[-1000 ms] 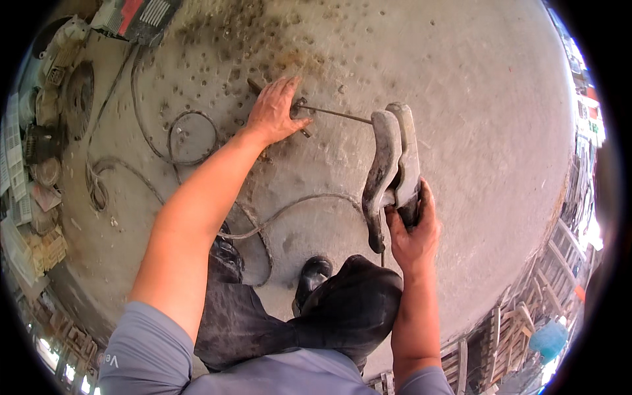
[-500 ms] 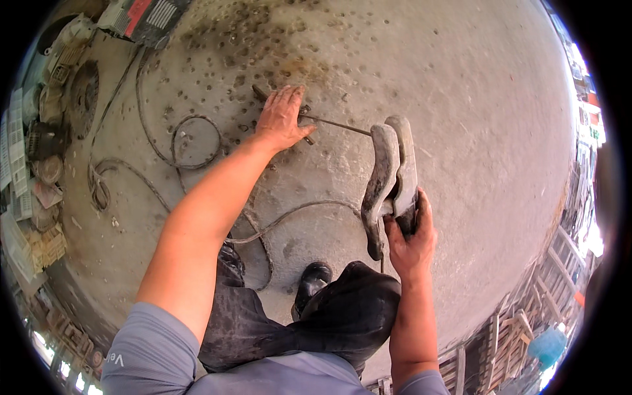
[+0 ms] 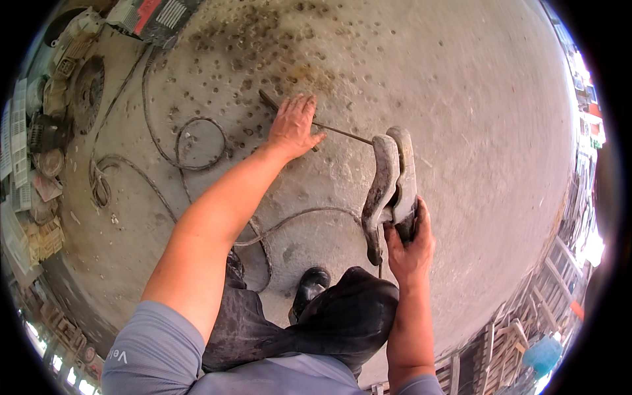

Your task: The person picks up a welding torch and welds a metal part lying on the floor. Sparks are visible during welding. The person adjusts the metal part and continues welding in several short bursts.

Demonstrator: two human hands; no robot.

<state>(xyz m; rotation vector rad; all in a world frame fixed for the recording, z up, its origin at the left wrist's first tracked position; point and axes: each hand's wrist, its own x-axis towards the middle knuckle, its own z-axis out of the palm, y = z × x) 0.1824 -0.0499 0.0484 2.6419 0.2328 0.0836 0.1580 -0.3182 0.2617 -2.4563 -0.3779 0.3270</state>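
While gripped: rod (image 3: 342, 131), electrode holder (image 3: 393, 187).

Your floor (image 3: 461, 99) is pale grey concrete, freckled with dark pits and stained black and rusty brown toward twelve o'clock. The rod (image 3: 342, 131) under your left hand (image 3: 293, 125) is thin and dark grey. The electrode holder (image 3: 393, 184) in your right hand (image 3: 408, 247) is dusty grey-beige with worn dark edges. The cables (image 3: 191, 141) looping at ten o'clock are dull grey-black. Your sleeves (image 3: 155, 352) are blue-grey, your trousers (image 3: 342, 319) dirty black, and your boot (image 3: 309, 286) glossy black. At eleven o'clock a machine (image 3: 155, 13) shows red and grey panels.
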